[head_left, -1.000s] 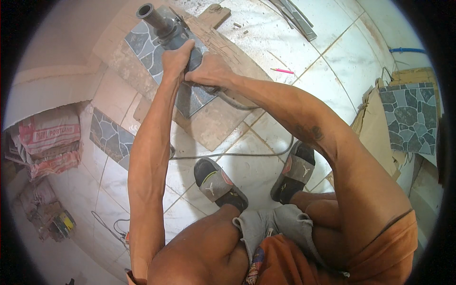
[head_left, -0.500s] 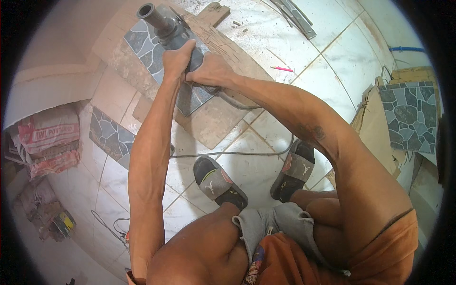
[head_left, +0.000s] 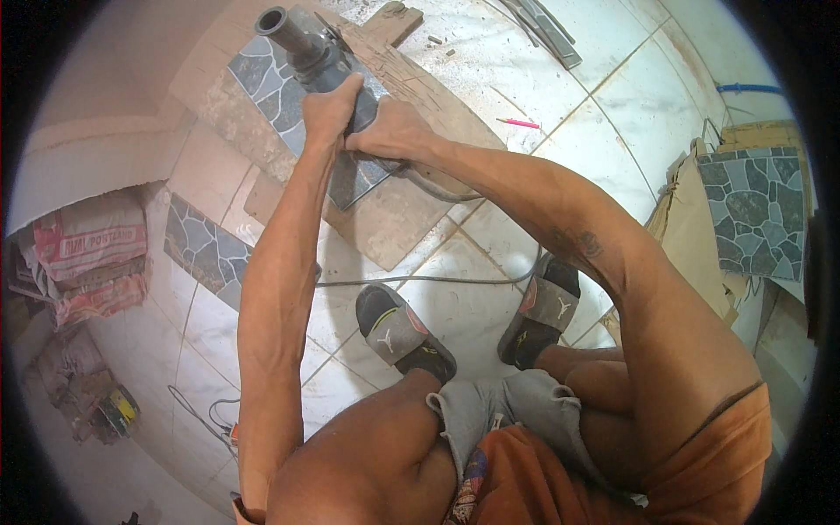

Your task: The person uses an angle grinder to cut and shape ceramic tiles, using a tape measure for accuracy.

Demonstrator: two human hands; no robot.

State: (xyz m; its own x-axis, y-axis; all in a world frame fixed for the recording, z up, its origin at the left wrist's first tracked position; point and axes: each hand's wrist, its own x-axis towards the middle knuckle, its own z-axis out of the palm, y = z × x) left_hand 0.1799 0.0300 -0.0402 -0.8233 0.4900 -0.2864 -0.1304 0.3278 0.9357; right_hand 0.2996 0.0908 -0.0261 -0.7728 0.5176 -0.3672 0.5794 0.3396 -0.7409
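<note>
Both my hands grip a dark grey corded power tool [head_left: 306,54], which looks like an angle grinder with a hollow tube at its far end. My left hand [head_left: 329,115] wraps the left of its body, thumb pointing forward. Close beside it, my right hand [head_left: 394,129] closes round the near right part. The tool lies over a grey stone-patterned tile [head_left: 267,86], and my hands and the tool cover much of it. Whether a blade touches the tile is hidden. Beneath the tile is a dusty board [head_left: 385,232].
A black cord [head_left: 429,280] runs across the floor before my sandals. A pink pencil [head_left: 522,123] lies right of the board, with metal strips [head_left: 547,35] farther off. More patterned tiles lie at left [head_left: 206,249] and right [head_left: 754,210]. Cement bags [head_left: 92,249] sit in the left recess.
</note>
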